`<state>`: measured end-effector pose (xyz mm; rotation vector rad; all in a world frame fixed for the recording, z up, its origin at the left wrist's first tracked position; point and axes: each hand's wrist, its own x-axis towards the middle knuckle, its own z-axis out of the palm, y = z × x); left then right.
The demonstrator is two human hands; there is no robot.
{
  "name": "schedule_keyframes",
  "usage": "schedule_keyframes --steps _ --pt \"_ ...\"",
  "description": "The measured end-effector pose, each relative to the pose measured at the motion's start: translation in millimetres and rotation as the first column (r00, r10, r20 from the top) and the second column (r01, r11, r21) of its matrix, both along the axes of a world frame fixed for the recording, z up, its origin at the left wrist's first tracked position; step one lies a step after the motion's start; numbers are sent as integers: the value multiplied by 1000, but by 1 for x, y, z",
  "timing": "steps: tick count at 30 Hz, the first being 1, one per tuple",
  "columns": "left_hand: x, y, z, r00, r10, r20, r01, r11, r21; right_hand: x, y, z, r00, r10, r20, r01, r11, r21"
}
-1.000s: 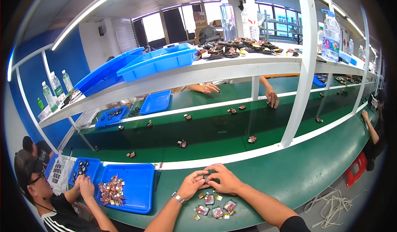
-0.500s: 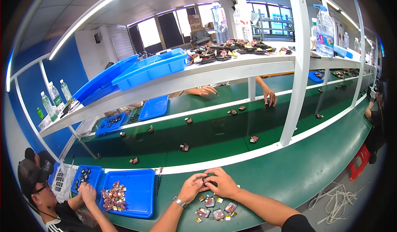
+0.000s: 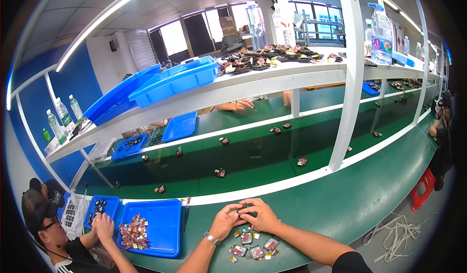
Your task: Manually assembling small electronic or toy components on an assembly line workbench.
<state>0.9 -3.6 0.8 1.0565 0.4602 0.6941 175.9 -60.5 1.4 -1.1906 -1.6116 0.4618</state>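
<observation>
Green bench [image 3: 340, 200] | hands [image 3: 224, 223] [image 3: 262, 218] together, fingers curled, pinching small dark piece [image 3: 240, 211] | forearms [image 3: 311, 244] angled inward

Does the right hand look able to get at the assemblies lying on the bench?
Probably yes: the assemblies lie uncovered close by, though the right hand seems occupied with a small dark part.
</observation>
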Motion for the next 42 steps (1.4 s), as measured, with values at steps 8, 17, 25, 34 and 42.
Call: schedule_keyframes --steps 8,17,25,34,42 --pt "-3 2 -7 998 24 61 -25 1000 15 -3 -5 16 999 23 48 -27 995 92" --pt "2 2 -7 995 24 92 -26 1000 18 -6 -3 15 1000 -3 -16 5 996 84" --pt "3 -1 -7 992 118 36 -119 993 22 -7 -5 21 999 2 49 -4 999 47" --pt "3 -2 -5 993 111 34 -111 994 7 -6 -6 23 958 -176 229 118 963 243" --pt "0 1 -4 994 109 20 -109 994 -29 -15 -9 29 938 -228 262 157 951 266"
